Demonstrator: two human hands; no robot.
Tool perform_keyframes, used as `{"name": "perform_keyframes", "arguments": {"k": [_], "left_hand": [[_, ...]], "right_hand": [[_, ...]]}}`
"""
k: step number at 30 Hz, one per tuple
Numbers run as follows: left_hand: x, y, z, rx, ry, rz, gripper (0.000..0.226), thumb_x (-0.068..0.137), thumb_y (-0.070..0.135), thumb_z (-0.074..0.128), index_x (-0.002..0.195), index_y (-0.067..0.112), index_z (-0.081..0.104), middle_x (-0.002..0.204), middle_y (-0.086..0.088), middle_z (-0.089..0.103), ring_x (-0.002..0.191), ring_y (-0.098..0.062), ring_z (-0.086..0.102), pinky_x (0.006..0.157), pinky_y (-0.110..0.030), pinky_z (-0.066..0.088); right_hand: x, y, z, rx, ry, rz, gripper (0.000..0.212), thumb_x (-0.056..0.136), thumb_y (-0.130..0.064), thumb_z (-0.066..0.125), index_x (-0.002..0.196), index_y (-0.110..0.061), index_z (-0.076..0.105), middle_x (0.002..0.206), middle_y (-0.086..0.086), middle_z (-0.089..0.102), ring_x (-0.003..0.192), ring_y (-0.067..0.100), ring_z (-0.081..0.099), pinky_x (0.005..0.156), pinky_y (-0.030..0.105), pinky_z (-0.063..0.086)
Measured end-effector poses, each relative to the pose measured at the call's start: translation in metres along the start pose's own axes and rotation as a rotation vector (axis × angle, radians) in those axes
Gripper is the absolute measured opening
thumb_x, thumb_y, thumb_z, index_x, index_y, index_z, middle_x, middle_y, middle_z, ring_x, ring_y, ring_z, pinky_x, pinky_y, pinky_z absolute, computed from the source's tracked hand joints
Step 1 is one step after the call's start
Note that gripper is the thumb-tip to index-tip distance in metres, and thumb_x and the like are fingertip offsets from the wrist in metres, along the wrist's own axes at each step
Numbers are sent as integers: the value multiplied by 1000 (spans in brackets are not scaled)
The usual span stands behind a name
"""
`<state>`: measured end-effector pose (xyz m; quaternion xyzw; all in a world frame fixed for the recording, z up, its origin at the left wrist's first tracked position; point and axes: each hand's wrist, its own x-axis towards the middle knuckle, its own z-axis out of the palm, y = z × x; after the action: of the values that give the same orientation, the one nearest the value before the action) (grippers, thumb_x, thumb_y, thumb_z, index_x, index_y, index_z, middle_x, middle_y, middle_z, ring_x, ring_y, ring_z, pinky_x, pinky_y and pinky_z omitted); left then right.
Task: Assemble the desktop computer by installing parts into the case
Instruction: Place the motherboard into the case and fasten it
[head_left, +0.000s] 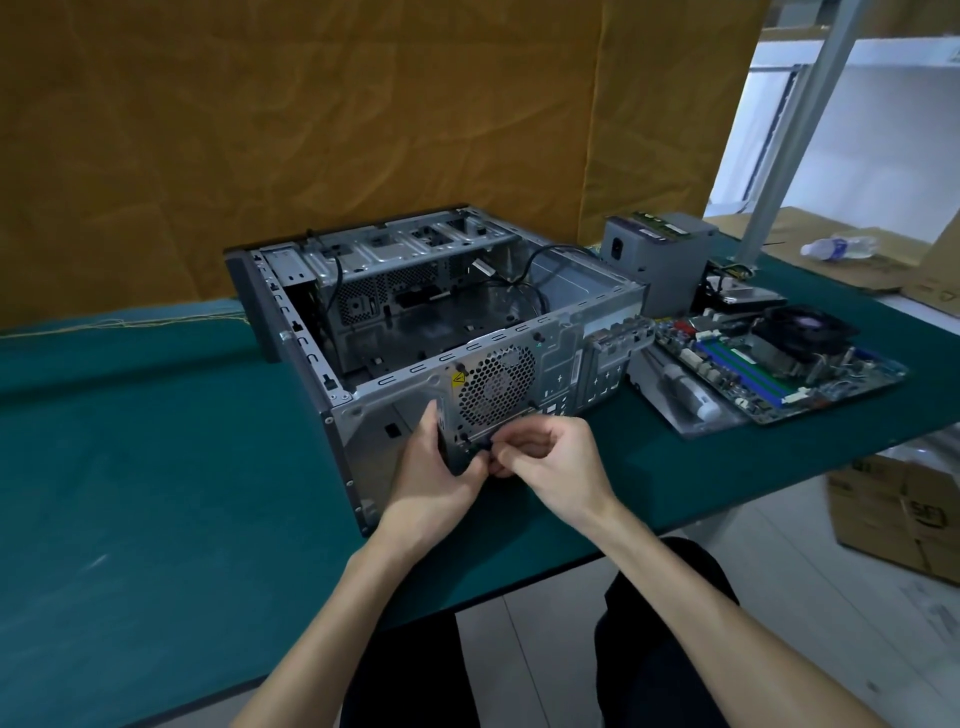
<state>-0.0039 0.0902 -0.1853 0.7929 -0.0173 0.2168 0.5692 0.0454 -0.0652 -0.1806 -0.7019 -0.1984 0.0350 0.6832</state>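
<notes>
Fan (451, 447) is held vs rear panel of case (363, 415) at near worktop (156, 441) edge, left hand (434, 470) grip clamped on frame, right hand (545, 457) pinching a small fastener; likely light, brittle plastic, best gripped by frame, not blades.

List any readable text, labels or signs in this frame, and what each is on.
No text is legible.
Yellow triangular warning sticker on the grey metal computer case: symbol only, blurred.
Brown cardboard box on the floor: dark print, unreadable.
Clear plastic bottle: label blurred.
</notes>
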Motion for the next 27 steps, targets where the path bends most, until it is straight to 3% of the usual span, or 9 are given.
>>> {"name": "perform_keyframes", "arguments": {"k": [6, 27], "left_hand": [[1, -3, 1, 17, 11, -14, 46, 82, 16, 72, 123, 32, 57, 114, 26, 69, 110, 6, 63, 94, -9, 47], [4, -4, 2, 59, 46, -63, 50, 81, 11, 77, 112, 43, 54, 109, 34, 66, 103, 14, 62, 84, 0, 42]], "right_hand": [[1, -2, -1, 46, -24, 12, 24, 86, 15, 70, 84, -8, 76, 77, 11, 77, 70, 22, 76, 67, 26, 60], [3, 4, -3, 65, -44, 33, 26, 92, 10, 68, 88, -14, 77, 74, 2, 74, 70, 15, 71, 63, 28, 61]]}}
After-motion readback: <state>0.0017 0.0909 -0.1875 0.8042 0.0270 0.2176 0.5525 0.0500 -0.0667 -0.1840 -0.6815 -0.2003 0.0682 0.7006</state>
